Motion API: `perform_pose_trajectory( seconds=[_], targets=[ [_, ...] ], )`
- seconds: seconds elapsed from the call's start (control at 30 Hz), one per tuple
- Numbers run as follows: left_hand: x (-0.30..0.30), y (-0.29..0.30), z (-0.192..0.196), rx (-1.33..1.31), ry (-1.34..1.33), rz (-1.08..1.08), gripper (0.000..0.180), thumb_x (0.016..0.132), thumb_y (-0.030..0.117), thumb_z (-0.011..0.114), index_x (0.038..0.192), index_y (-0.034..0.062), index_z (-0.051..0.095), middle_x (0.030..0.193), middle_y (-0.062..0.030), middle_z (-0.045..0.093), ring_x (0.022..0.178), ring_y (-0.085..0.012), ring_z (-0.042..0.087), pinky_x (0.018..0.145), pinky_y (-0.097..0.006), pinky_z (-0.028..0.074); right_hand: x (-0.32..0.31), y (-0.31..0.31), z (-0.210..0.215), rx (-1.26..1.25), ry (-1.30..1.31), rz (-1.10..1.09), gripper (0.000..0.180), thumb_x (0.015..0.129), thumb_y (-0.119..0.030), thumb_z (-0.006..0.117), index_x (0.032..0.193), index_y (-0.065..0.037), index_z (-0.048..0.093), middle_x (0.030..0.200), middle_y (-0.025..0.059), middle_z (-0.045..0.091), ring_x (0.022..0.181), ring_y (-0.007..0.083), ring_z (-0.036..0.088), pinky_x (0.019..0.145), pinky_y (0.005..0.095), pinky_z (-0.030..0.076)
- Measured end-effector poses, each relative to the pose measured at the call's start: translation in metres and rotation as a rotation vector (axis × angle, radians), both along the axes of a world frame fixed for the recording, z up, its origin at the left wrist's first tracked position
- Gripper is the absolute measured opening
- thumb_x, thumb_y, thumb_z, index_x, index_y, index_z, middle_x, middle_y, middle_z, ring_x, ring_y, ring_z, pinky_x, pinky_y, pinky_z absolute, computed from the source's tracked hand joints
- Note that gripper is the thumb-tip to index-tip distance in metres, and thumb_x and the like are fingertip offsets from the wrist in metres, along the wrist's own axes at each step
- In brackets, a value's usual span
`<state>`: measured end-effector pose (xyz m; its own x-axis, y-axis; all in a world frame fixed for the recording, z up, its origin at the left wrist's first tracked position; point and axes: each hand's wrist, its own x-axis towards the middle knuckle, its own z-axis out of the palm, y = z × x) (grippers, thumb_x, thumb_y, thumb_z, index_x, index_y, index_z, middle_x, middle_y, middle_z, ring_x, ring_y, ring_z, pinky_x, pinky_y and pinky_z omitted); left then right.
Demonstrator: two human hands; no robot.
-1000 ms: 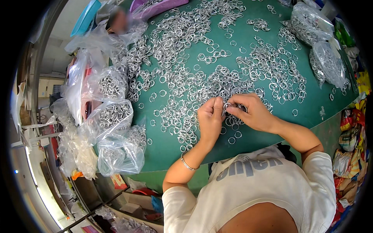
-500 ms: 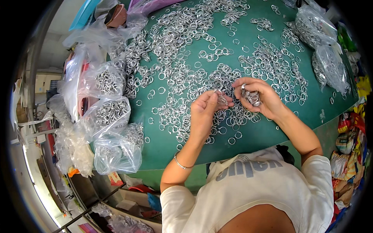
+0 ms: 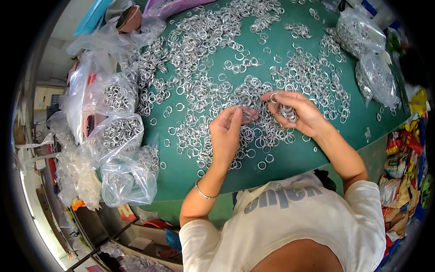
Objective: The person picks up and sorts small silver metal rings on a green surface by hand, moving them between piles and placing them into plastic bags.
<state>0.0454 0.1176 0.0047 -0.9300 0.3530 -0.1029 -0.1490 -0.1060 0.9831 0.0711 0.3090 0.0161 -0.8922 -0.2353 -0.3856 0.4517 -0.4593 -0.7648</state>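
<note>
Curving its fingers round silver rings (image 3: pixel 287 113), the right hand (image 3: pixel 302 112) faces the left hand (image 3: pixel 225 132), whose finger grip I cannot tell. Clear bags (image 3: pixel 128 186) crowd frame left and upper right.

We have rings (image 3: pixel 199 41) on the table (image 3: pixel 290 158) around our left hand (image 3: pixel 225 136) and right hand (image 3: pixel 302 112), bags (image 3: pixel 133 186) along its left edge, others at its right.

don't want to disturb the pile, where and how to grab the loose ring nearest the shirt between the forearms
The ring is probably best pinched by its rim from the near side: it seems to lie flat, with bare tabletop there and another ring close beyond.
</note>
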Motion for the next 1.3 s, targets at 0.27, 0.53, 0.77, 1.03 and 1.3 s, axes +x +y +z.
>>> perform_pose_trajectory(
  seconds=[0.27,0.53,0.77,1.03,1.3],
  targets=[
    [0.001,0.002,-0.009,0.008,0.042,0.063,0.021,0.09,0.008,0.043,0.094,-0.0091,0.055,0.084,-0.0154,0.063,0.074,-0.0188,0.062,0.069,-0.027,0.05,-0.011,0.062,0.031,0.591,0.189,-0.185,0.032,0.089,-0.026,0.048,0.102,0.002,0.056,0.059,-0.0018,0.047,0.043,0.0049,0.039,0.038,0.0185,0.029],
    [0.002,0.004,-0.007,0.009,0.098,0.073,0.017,0.088,0.004,0.047,0.095,-0.0074,0.059,0.09,-0.0119,0.06,0.08,-0.0144,0.058,0.071,-0.024,0.048,-0.057,0.24,0.076,1.816,0.383,-0.635,0.031,0.082,-0.026,0.057,0.1,-0.001,0.06,0.061,0.0104,0.059,0.054,0.0164,0.056,0.053,0.0297,0.042],
    [0.001,0.001,0.005,0.203,-0.126,0.026,0.017,0.087,0.004,0.05,0.093,-0.0063,0.061,0.091,-0.008,0.055,0.077,-0.0108,0.053,0.066,-0.022,0.047,-0.012,0.062,0.045,0.827,0.256,-0.054,0.027,0.083,-0.027,0.057,0.097,-0.004,0.06,0.056,-0.0027,0.046,0.046,0.0036,0.039,0.039,0.02,0.029],
    [0.012,0.012,0.019,0.245,-0.048,-0.11,0.018,0.086,0.004,0.051,0.098,-0.0068,0.059,0.093,-0.008,0.054,0.075,-0.0109,0.053,0.065,-0.021,0.045,0.007,0.002,0.023,0.052,-0.001,0.285,0.032,0.091,-0.03,0.045,0.091,0.0,0.056,0.057,-0.0002,0.046,0.041,0.0043,0.036,0.032,0.0192,0.022],
    [0.021,0.016,0.028,0.079,0.073,-0.058,0.014,0.083,-0.001,0.054,0.094,-0.0072,0.06,0.093,-0.0083,0.058,0.076,-0.0088,0.053,0.063,-0.019,0.043,0.012,0.007,0.025,0.074,0.079,0.204,0.017,0.087,-0.018,0.053,0.088,-0.001,0.052,0.058,-0.0001,0.047,0.042,0.0041,0.038,0.034,0.019,0.024]
  ],
)
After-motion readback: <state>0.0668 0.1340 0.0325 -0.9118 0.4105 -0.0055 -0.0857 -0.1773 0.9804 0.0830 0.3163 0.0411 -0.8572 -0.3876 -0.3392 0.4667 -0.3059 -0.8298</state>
